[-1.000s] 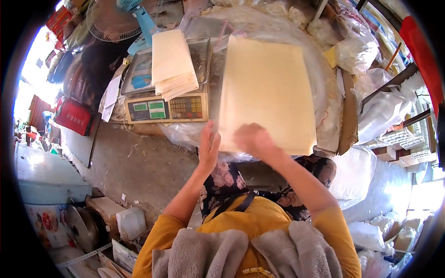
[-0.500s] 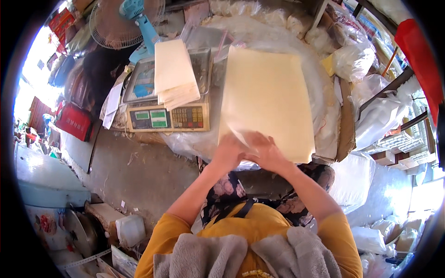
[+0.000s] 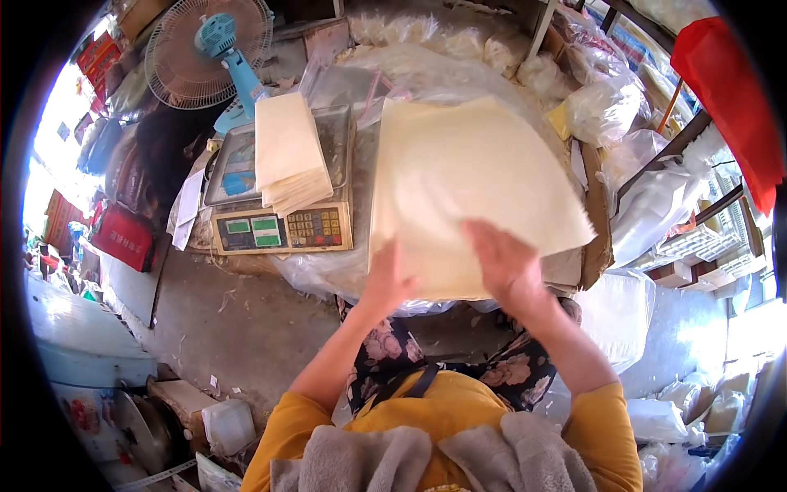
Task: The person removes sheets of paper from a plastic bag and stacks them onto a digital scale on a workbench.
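My left hand [image 3: 388,279], right hand [image 3: 510,266]: grips unclear; pale sheet [image 3: 508,176] bowed just ahead could crease, pulled unevenly.

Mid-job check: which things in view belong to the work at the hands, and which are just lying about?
In the work:
- large pale sheets, at the left hand and right hand
- probably the folded bundle and the scale under it

Apparently just lying about:
- blue fan
- red bag
- white tub
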`<state>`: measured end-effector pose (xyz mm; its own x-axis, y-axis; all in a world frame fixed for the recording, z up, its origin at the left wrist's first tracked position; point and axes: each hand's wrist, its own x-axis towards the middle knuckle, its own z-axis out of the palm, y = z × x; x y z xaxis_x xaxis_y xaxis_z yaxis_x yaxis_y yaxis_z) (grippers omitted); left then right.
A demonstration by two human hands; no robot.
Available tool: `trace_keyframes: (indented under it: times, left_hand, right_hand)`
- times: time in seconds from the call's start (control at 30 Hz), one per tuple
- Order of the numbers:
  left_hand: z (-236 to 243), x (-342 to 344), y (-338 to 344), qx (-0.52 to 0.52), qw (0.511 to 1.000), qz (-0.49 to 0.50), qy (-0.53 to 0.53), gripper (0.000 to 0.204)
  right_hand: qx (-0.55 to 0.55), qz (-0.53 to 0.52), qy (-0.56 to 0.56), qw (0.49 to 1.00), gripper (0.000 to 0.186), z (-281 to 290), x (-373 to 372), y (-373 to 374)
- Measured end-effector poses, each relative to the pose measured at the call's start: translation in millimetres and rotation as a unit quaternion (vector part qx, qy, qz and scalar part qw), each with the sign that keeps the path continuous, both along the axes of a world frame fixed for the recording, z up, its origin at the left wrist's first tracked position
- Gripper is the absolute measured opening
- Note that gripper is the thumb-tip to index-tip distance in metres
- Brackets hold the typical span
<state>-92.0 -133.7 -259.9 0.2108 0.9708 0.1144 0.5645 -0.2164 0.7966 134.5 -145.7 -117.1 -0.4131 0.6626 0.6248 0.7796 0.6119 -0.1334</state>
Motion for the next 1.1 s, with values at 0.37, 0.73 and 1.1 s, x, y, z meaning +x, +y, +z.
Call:
trace_keyframes:
  times: [0.37, 0.73, 1.1]
  left_hand:
    - [23, -51, 30, 0.286, 0.902, -0.217, 0.238, 0.028]
    - [27, -48, 5, 0.048, 0.982, 0.135, -0.122, 0.016]
    - [39, -5, 46, 0.264, 0.942, 0.102, 0.181, 0.047]
  right_hand:
    - [-0.138, 0.054, -0.179, 0.973, 0.039, -70, 35, -65]
    - [-0.422, 0.191, 0.455, 0.760, 0.046, 13, 126, -34]
    - [-0.290, -0.304, 0.221, 0.880, 0.055, -145, 96, 77]
